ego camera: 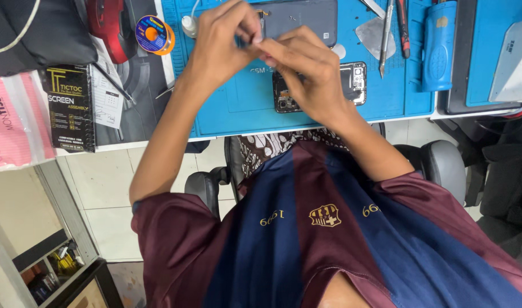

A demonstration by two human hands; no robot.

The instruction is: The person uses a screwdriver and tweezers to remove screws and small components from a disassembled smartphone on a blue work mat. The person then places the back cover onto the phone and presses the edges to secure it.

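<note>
Seen from above, a person's left hand [224, 48] and right hand [303, 71] meet fingertip to fingertip over a blue work mat [238, 105] on the tabletop. Both are pinched shut on something tiny between them, too small to identify; it looks light and easily dropped, best held by its edges. Just beneath the right hand lies an opened phone [352, 85] with exposed internals, likely fragile. Beyond the hands rests a dark back cover [301, 20]; tweezers [386, 37] lie further right
</note>
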